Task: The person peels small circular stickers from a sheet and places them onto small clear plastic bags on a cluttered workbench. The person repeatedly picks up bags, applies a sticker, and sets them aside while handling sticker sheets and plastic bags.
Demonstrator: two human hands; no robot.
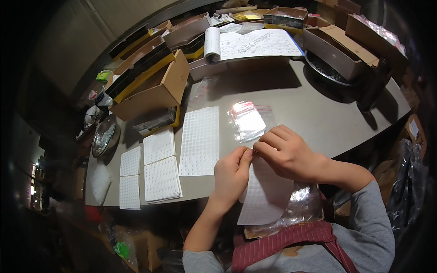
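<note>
A white sheet of round stickers slants down from between my hands towards my lap. My left hand is closed at its upper edge, with thumb and forefinger pinched there. Right against those fingertips, my right hand is closed too, its fingers curled over the sheet's top. Whatever its fingertips pinch is too small and hidden to make out. Just beyond my hands lies a pile of small clear zip bags with red strips. Under the sheet, by my apron, shiny clear plastic shows.
To the left lie another sticker sheet and banded stacks of label sheets. Cardboard boxes line the table's far left. A notepad rests at the back, a dark round pan at right, a bowl at left.
</note>
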